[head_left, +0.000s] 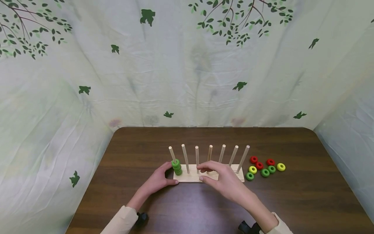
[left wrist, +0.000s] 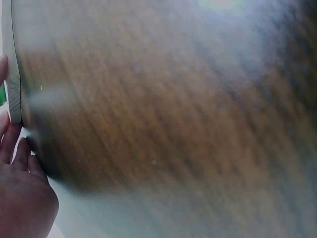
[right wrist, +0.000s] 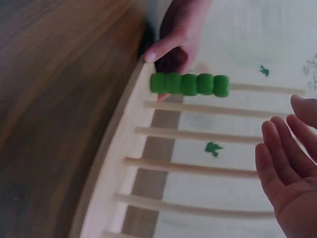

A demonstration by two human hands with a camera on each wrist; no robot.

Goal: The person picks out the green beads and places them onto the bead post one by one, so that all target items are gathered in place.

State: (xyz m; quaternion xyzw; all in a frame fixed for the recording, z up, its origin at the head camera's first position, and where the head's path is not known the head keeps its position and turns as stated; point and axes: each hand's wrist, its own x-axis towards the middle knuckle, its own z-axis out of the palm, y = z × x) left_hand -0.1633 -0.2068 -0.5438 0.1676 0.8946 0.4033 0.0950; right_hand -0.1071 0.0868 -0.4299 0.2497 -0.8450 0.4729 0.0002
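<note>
A pale wooden peg board (head_left: 191,177) stands on the table with a row of several upright pegs. Green rings (head_left: 176,167) are stacked on its leftmost peg (head_left: 172,153), filling the lower part in the right wrist view. My left hand (head_left: 157,178) grips the board's left end, thumb at the front corner and fingers round the side. Over the middle of the board hovers my right hand (head_left: 223,180), thumb and fingers apart with nothing between them. In the right wrist view its fingers (right wrist: 282,158) are loosely bent near the peg tops.
Loose rings lie on the brown table (head_left: 306,195) right of the board: red (head_left: 270,162), yellow (head_left: 281,167) and green (head_left: 265,173). A white cloth (head_left: 175,65) printed with leaves hangs behind the table and along its sides.
</note>
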